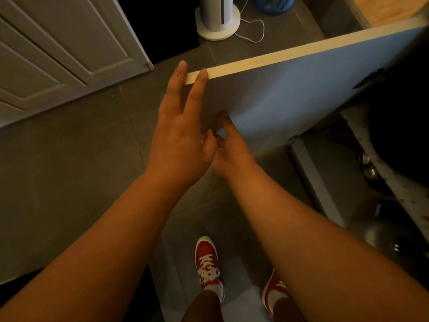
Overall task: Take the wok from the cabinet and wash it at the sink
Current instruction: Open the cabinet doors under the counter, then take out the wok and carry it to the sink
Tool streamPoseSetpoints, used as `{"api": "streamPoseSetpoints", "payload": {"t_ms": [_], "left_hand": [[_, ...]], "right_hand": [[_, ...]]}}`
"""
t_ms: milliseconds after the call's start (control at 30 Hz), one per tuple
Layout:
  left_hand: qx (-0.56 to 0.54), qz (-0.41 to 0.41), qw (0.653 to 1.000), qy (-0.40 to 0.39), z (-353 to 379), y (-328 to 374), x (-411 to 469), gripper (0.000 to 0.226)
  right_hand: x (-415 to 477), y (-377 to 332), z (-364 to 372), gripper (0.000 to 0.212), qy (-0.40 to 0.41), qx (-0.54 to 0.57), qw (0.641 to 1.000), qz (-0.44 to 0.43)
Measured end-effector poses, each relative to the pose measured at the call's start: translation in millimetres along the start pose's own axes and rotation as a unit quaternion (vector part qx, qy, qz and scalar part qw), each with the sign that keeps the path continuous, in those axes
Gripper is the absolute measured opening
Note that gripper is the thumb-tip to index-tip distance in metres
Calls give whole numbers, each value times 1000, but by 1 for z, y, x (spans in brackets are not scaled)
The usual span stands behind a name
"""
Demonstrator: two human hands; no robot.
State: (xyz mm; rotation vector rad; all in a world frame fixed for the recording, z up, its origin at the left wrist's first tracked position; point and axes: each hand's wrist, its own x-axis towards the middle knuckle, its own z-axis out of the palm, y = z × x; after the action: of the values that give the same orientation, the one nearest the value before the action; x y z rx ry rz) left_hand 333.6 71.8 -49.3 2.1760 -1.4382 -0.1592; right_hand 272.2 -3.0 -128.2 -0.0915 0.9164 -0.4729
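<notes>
A grey cabinet door (297, 94) stands swung open across the middle of the view, its cream top edge facing me. My left hand (183, 131) lies flat against the door's free end, its fingers spread over the top edge. My right hand (228, 147) is just below, with its fingertips touching the door's face. Neither hand holds anything. Inside the cabinet at the right sits a large dark round pan (404, 133), likely the wok; the frame edge cuts part of it off.
Steel pots (371, 170) sit on a speckled shelf below the dark pan. A white panelled door (58, 56) is at the left. A white appliance base (218, 24) with a cord stands on the grey tile floor beyond. My red shoes (207, 263) are below.
</notes>
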Motion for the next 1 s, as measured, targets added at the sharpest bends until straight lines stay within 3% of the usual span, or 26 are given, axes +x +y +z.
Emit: {"api": "streamPoseSetpoints", "payload": {"t_ms": [167,233,300,367,433,567,800,933,1000], "left_hand": [[-35,-2,997,76,18,8,-40,64],[-45,-16,998,45,32,14,-61,58],[-47,-49,996,-56,51,22,-80,41],[-70,-79,981,-161,73,35,-96,23],[-89,-84,963,-238,96,52,-107,20],[-85,-14,936,-341,145,102,-121,19],[-97,82,902,-413,213,197,-124,27],[-161,42,885,-434,244,240,-120,18],[-205,6,871,-446,259,261,-118,11]], "right_hand": [[-22,-5,-31,57,40,-86,993,-64],[-33,-8,-57,57,65,-149,984,-77],[-47,-13,-90,53,106,-242,958,-111],[-63,-21,-127,49,154,-342,914,-157],[-83,-29,-162,46,199,-440,854,-194],[-128,-55,-231,47,265,-516,777,-245],[-195,-119,-320,53,354,-589,675,-268],[-228,-147,-355,60,435,-646,550,-302],[-239,-158,-369,63,482,-638,527,-289]]}}
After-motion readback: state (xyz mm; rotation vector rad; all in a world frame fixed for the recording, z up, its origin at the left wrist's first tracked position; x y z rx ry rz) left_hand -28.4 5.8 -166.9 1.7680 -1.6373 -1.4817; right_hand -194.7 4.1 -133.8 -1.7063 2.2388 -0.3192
